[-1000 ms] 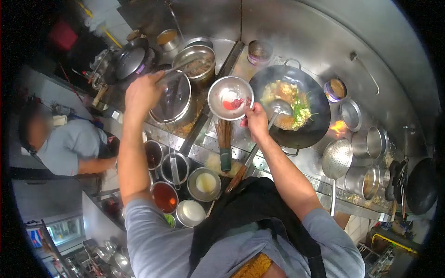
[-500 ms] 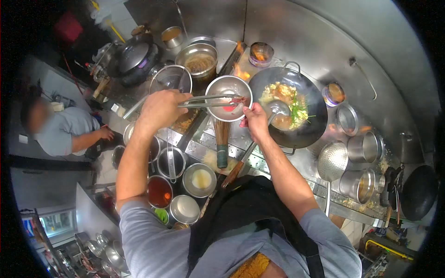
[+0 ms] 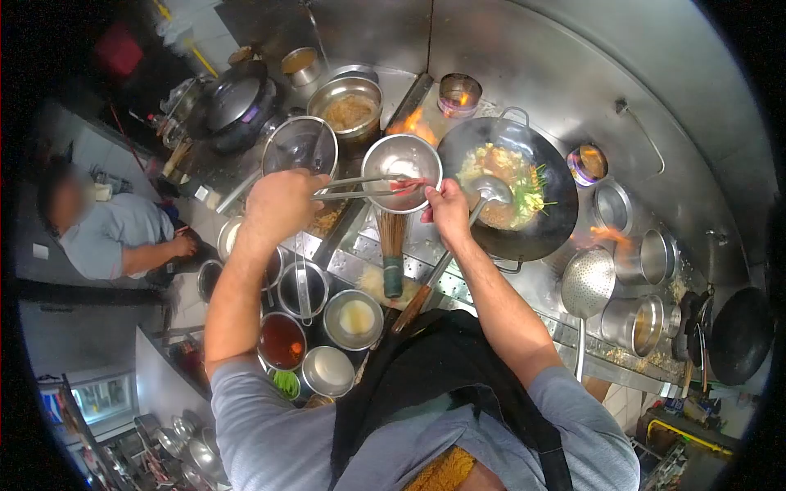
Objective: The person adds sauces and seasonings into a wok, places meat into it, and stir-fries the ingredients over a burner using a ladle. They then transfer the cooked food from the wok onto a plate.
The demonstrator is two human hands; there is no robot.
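My left hand (image 3: 282,204) is closed round metal tongs (image 3: 352,190), whose tips reach into a small steel bowl (image 3: 397,155) and touch red pieces (image 3: 407,185) there. The bowl's right rim is pinched in my right hand (image 3: 448,213). Just right of it sits a black wok (image 3: 557,172) with egg, green strips and broth (image 3: 508,214). A ladle (image 3: 491,190) rests in the wok, its wooden handle toward my apron. Below the bowl stands a bamboo brush (image 3: 393,266).
Flames (image 3: 415,127) rise behind the bowl. A pot (image 3: 348,106) and a strainer (image 3: 300,147) stand at the back left. Sauce containers (image 3: 282,342) are at lower left. A perforated skimmer (image 3: 588,282) lies right. Another person (image 3: 119,233) is at far left.
My left hand came down from the pot at the back left with the tongs, and their tips went into the bowl. Flames appeared behind the bowl.
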